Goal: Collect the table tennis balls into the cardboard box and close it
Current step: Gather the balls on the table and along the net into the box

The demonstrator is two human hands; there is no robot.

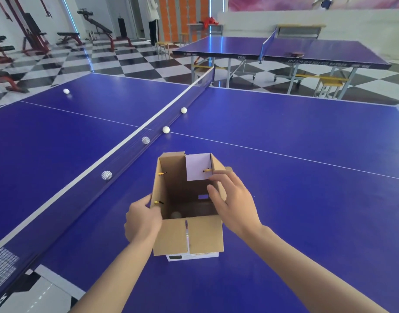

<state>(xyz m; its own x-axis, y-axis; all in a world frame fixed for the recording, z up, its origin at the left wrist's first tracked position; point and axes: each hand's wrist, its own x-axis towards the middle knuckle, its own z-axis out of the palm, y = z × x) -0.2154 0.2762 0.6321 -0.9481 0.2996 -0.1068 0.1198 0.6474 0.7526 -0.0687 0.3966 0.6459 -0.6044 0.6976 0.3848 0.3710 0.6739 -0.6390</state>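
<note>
Steadying the cardboard box (205,236): the collecting step is under way and closing is not yet starting. The left hand (143,219) is gripping the box's left wall, fingers curled at its rim. The right hand (235,201) is released, fingers spread and straight over the right rim; cannot tell if it is touching cardboard.

The box is standing upright near the near edge of the table (307,199), just right of the net (126,158), flaps open. One ball in box (176,215) is lying on the bottom by the near wall. The rest of the bottom is in shadow, so cannot tell if more are there.

Five balls are lying outside:
- right-side ball (166,129) and second right-side ball (183,110), just beside the net
- near mesh ball (106,175) and far mesh ball (145,140), showing through the net on its left side
- corner ball (66,91), toward the far left corner

Next move is probably the right hand reaching along the net for the right-side ball. It needs a light pinch from above, since these roll easily. Flaps come last.
</note>
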